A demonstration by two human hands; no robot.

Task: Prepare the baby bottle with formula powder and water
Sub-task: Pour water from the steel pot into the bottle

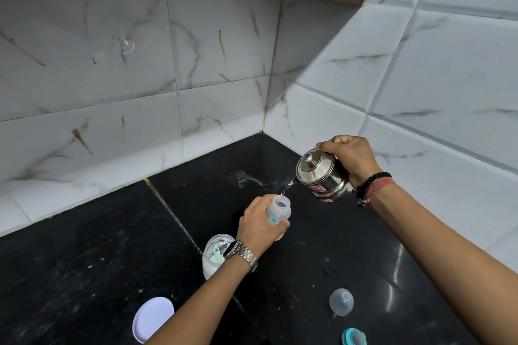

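My left hand (pixel 259 225) grips a clear baby bottle (pixel 278 209), upright and uncapped, above the black counter (pixel 112 260). My right hand (pixel 351 158) holds a small steel kettle (pixel 322 175) with a knobbed lid, tilted left. A thin stream of water (pixel 287 186) runs from its spout into the bottle's mouth. An open jar of white formula powder (pixel 214 256) with a pale green scoop inside stands just behind my left wrist.
The jar's white lid (pixel 152 318) lies at the near left. A clear bottle cap (pixel 341 302) and a teal nipple ring (pixel 353 337) lie at the near right. Spilled water (pixel 246 178) wets the counter near the tiled corner walls.
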